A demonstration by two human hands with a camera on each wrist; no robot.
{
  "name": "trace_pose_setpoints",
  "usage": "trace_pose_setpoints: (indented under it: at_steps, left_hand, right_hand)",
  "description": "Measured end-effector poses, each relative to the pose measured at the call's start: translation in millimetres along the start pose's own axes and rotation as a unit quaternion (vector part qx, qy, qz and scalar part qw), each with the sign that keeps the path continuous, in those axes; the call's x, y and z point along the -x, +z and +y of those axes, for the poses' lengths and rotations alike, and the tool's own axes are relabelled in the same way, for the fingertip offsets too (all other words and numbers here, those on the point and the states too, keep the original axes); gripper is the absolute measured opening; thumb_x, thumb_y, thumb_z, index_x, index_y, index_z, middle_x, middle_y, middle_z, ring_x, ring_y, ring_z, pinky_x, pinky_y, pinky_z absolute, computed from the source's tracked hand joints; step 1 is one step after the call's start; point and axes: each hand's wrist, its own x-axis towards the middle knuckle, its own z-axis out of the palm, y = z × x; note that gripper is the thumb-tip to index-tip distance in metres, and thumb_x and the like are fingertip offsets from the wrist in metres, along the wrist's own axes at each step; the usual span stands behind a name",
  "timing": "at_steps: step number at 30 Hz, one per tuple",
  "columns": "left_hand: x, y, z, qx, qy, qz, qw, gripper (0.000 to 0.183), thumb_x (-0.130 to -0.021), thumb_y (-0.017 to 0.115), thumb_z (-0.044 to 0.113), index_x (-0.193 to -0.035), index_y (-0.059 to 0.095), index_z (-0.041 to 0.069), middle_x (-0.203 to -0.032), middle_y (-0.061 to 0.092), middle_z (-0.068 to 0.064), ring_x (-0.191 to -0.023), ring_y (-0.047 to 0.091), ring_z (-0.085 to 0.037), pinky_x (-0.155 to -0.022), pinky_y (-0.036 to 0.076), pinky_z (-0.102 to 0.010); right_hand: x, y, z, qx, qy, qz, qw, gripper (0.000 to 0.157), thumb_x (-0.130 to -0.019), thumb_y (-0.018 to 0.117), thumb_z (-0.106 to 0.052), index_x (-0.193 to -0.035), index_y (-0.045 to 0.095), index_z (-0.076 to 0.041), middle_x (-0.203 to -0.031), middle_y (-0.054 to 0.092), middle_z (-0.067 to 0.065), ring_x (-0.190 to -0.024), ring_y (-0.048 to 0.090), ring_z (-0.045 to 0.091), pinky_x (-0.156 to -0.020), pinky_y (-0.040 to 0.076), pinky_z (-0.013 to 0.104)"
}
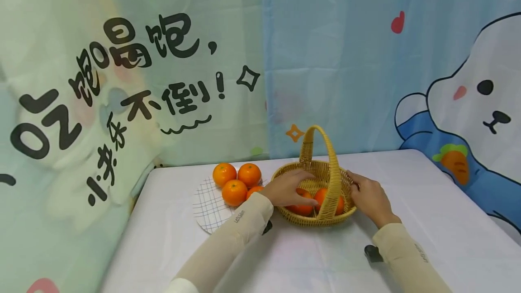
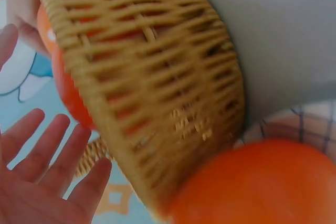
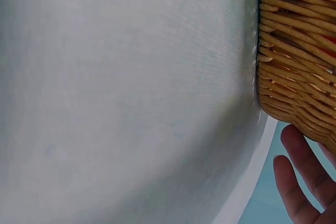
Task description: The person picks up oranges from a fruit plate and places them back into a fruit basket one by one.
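Note:
A yellow wicker basket point(image 1: 334, 173) with a tall arched handle stands on the table, two oranges point(image 1: 324, 200) inside it. Over the basket's left rim reaches my left hand point(image 1: 288, 189), its thumb and fingers spread and holding nothing. In the left wrist view that hand's fingers point(image 2: 48, 169) are extended beside the rim, where orange fruit point(image 2: 76, 90) shows. My right hand point(image 1: 373, 200) holds the basket's right rim. The right wrist view has its fingers point(image 3: 307, 169) against the outside of the woven wall point(image 3: 296, 51); the thumb is hidden there.
Left of the basket lies a round white plate point(image 1: 208, 207) with a blue grid pattern, bearing several oranges point(image 1: 234, 192), one partly behind my left wrist. A printed curtain point(image 1: 346, 58) hangs behind the white-covered table point(image 1: 317, 261).

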Motion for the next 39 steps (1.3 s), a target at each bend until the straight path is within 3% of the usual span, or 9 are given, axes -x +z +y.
trace_pose_setpoints:
  at_steps: [9, 14, 20, 26, 34, 39]
  left_hand:
    - [31.7, -22.2, -15.3, 0.019, -0.021, 0.024, 0.9993, 0.072, -0.086, 0.068, 0.055, -0.145, 0.047, 0.021, -0.146, 0.044, 0.004, -0.134, 0.040, -0.015, -0.110, 0.035, -0.032]
    - [51.7, -33.3, -28.0, 0.073, -0.039, 0.049, 0.9954, 0.072, -0.084, 0.073, 0.051, -0.143, 0.047, 0.019, -0.142, 0.047, 0.002, -0.129, 0.046, -0.017, -0.105, 0.040, -0.032]
    - [77.0, -31.6, -53.0, 0.118, -0.062, 0.107, 0.9852, 0.072, -0.081, 0.078, 0.045, -0.140, 0.051, 0.015, -0.139, 0.050, 0.001, -0.120, 0.050, -0.019, -0.102, 0.043, -0.034]
    - [96.4, -32.6, -71.0, 0.135, -0.092, 0.151, 0.9749, 0.068, -0.081, 0.080, 0.038, -0.136, 0.054, 0.008, -0.141, 0.051, -0.005, -0.132, 0.044, -0.025, -0.110, 0.035, -0.043]
    - [111.4, -25.5, -86.1, 0.141, -0.131, 0.190, 0.9628, 0.061, -0.083, 0.079, 0.032, -0.134, 0.057, 0.007, -0.136, 0.054, -0.006, -0.127, 0.048, -0.025, -0.108, 0.038, -0.042]
    - [117.0, -19.7, -95.4, 0.130, -0.126, 0.220, 0.9585, 0.055, -0.083, 0.079, 0.023, -0.131, 0.059, 0.003, -0.132, 0.057, -0.010, -0.124, 0.050, -0.028, -0.108, 0.038, -0.043]
  right_hand:
    - [1.5, -1.1, -2.7, 0.001, 0.000, 0.004, 1.000, 0.046, -0.097, 0.044, -0.005, -0.142, 0.045, 0.004, -0.132, 0.051, 0.032, -0.061, 0.046, 0.021, -0.052, 0.039, 0.032]
    - [2.6, -0.2, -1.3, 0.001, -0.004, 0.012, 1.000, 0.046, -0.097, 0.043, -0.005, -0.141, 0.046, 0.004, -0.128, 0.054, 0.033, -0.062, 0.046, 0.022, -0.053, 0.038, 0.032]
    - [3.0, 0.6, -0.6, -0.002, -0.002, 0.012, 1.000, 0.045, -0.097, 0.043, -0.006, -0.141, 0.046, 0.005, -0.130, 0.052, 0.033, -0.064, 0.047, 0.023, -0.054, 0.038, 0.032]
    - [0.6, 1.8, -1.1, -0.003, 0.003, 0.010, 1.000, 0.046, -0.097, 0.043, -0.006, -0.142, 0.045, 0.004, -0.132, 0.051, 0.032, -0.066, 0.048, 0.025, -0.054, 0.038, 0.032]
    - [2.0, 2.6, -0.3, -0.009, 0.008, 0.017, 1.000, 0.046, -0.097, 0.042, -0.006, -0.143, 0.045, 0.002, -0.107, 0.062, 0.029, -0.058, 0.043, 0.022, -0.051, 0.037, 0.032]
    - [2.5, 1.7, -1.8, -0.012, 0.008, 0.019, 1.000, 0.046, -0.097, 0.043, -0.006, -0.143, 0.045, 0.002, -0.123, 0.056, 0.033, -0.062, 0.046, 0.023, -0.053, 0.037, 0.032]
